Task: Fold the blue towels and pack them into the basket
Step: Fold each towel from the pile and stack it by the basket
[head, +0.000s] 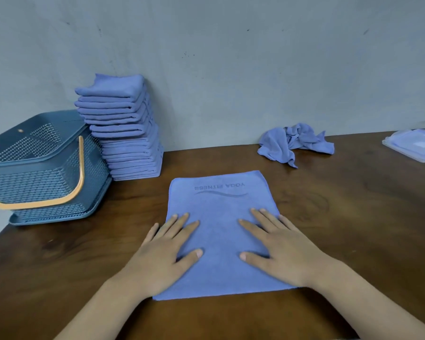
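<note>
At the middle of the surface: one blue towel, being smoothed for folding.

I log it lying flat, printed end away from me. My left hand and right hand press its near half, fingers straight and spread, gripping nothing. The stack of folded towels stands against the wall, just beside the basket. One crumpled towel lies well apart at the back right. I judge this the flattening before a fold, with packing not yet begun. Next I need to pinch two corners and carry one edge squarely over to the opposite one.
</note>
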`<state>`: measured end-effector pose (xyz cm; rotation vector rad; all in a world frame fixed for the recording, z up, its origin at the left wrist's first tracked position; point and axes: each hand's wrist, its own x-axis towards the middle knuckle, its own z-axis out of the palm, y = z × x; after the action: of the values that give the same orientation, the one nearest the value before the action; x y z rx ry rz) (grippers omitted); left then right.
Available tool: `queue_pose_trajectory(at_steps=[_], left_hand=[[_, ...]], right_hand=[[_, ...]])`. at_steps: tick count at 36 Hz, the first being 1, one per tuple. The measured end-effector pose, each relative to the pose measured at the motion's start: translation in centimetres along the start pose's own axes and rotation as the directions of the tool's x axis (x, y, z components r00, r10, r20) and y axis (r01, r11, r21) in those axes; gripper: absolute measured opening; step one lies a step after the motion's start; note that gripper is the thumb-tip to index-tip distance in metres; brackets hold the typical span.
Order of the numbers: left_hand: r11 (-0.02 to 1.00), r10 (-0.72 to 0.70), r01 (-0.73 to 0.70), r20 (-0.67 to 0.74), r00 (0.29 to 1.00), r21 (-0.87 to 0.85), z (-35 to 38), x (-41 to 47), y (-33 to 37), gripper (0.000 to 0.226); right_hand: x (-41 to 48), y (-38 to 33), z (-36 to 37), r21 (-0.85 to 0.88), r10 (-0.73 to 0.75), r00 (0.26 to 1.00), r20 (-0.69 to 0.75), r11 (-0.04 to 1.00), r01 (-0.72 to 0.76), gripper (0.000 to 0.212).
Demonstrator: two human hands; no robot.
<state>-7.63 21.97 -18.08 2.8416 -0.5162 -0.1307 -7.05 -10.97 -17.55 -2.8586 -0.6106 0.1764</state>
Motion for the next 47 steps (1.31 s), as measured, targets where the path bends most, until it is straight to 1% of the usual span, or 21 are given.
queue_pose_trajectory(at_steps=[4,8,10,12,14,17,19,22,26,27,28,30,32,34,36,39,41,44,47], left_hand=[[1.000,-0.005,0.005,0.001,1.000,0.021,-0.2,-2.2,-0.7,0.079],[1.000,-0.030,0.030,0.005,1.000,-0.002,-0.5,-3.0,-0.3,0.084],[0.999,-0.039,0.039,-0.023,0.999,-0.008,-0.4,-3.0,0.6,0.087],[1.000,-0.016,0.016,-0.055,0.998,-0.001,-0.3,-2.7,2.0,0.085],[1.000,0.020,-0.020,-0.070,0.997,0.005,0.0,-2.4,3.5,0.082],[0.999,0.047,-0.047,-0.040,0.998,0.014,1.1,-2.4,5.0,0.077],[0.998,0.044,-0.043,-0.017,0.999,0.049,1.8,-2.9,5.2,0.075],[0.998,0.037,-0.037,-0.004,0.999,0.048,2.0,-3.8,4.9,0.073],[0.999,0.054,-0.054,0.025,0.998,-0.006,1.0,-3.9,4.3,0.075],[0.999,0.046,-0.046,-0.001,0.999,-0.026,0.5,-3.6,4.2,0.073],[0.998,0.029,-0.032,-0.053,0.998,-0.051,0.0,-2.9,4.1,0.068],[0.993,-0.039,0.018,-0.173,0.984,-0.121,-0.9,-1.1,3.8,0.053],[0.991,-0.095,0.072,-0.216,0.972,-0.112,-1.5,1.5,3.5,0.047],[0.991,-0.127,0.113,-0.215,0.968,-0.076,-1.8,4.2,3.0,0.051],[0.984,-0.174,0.162,-0.202,0.964,-0.075,-2.0,6.8,2.2,0.058],[0.968,-0.251,0.248,-0.104,0.962,-0.037,-1.9,9.6,0.7,0.073],[0.958,-0.287,0.287,-0.034,0.957,-0.009,-1.6,10.3,-0.4,0.086],[0.952,-0.305,0.305,-0.041,0.952,-0.007,-1.0,10.6,-1.4,0.100],[0.950,-0.311,0.312,-0.069,0.948,0.004,-0.8,10.6,-1.5,0.105]], right_hand=[[-3.0,1.1,0.6,-0.037,0.051,0.998,-0.033,0.998,-0.052,0.081],[-4.3,1.0,0.4,-0.100,0.088,0.996,-0.027,0.991,-0.091,0.082],[-4.2,0.3,0.1,-0.175,0.089,0.994,-0.059,0.980,-0.098,0.082],[-3.8,-1.1,0.0,-0.202,0.054,0.994,-0.099,0.977,-0.073,0.079],[-3.2,-3.0,0.3,-0.153,0.000,0.995,-0.096,0.988,-0.015,0.074],[-3.0,-4.4,1.7,-0.070,-0.051,0.997,-0.056,0.996,0.047,0.069],[-3.4,-4.2,2.2,-0.046,-0.042,0.998,-0.038,0.998,0.040,0.070],[-4.1,-3.1,2.1,-0.005,-0.015,1.000,-0.025,1.000,0.015,0.073],[-4.4,-2.4,0.7,0.007,-0.007,0.997,0.075,1.000,0.006,0.082],[-4.0,-2.4,0.1,-0.010,0.000,0.998,0.069,1.000,0.001,0.084],[-3.3,-2.5,-0.6,-0.039,0.001,1.000,0.029,0.999,0.000,0.083],[-0.9,-3.1,-1.6,-0.085,-0.026,0.996,-0.082,0.996,0.019,0.072],[2.3,-3.7,-2.0,-0.034,-0.070,0.990,-0.126,0.997,0.066,0.064],[5.7,-3.8,-2.0,-0.003,-0.116,0.988,-0.104,0.993,0.116,0.063],[8.5,-3.0,-1.8,-0.022,-0.127,0.991,-0.052,0.992,0.126,0.066],[11.0,-0.2,-2.1,-0.005,-0.033,0.999,0.037,0.999,0.034,0.073],[11.6,2.1,-2.4,-0.004,0.028,0.998,0.056,1.000,-0.028,0.076],[11.5,5.2,-2.8,0.008,0.126,0.991,0.045,0.992,-0.126,0.077],[11.2,6.5,-2.5,0.016,0.151,0.988,0.015,0.988,-0.151,0.080]])
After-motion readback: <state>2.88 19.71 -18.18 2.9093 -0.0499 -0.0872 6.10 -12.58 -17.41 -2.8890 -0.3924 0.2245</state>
